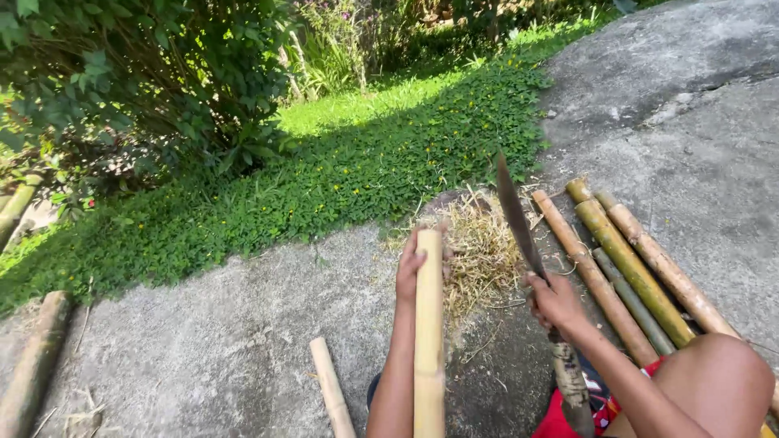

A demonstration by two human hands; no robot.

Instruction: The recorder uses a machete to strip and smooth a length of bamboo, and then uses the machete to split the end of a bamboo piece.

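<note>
My left hand (410, 266) grips the top of a pale split bamboo piece (428, 332) that stands upright in front of me. My right hand (553, 302) is closed around the wrapped handle of a long dark machete (516, 217), whose blade points up and away, to the right of the bamboo and apart from it. A heap of dry bamboo shavings (480, 251) lies on the stone just behind the two hands.
Several bamboo poles (629, 264) lie side by side on the grey rock (698, 138) at the right, by my knee (718, 373). A short bamboo stick (331, 389) lies at lower centre, a log (32, 365) at far left. Green ground cover (324, 178) borders the rock.
</note>
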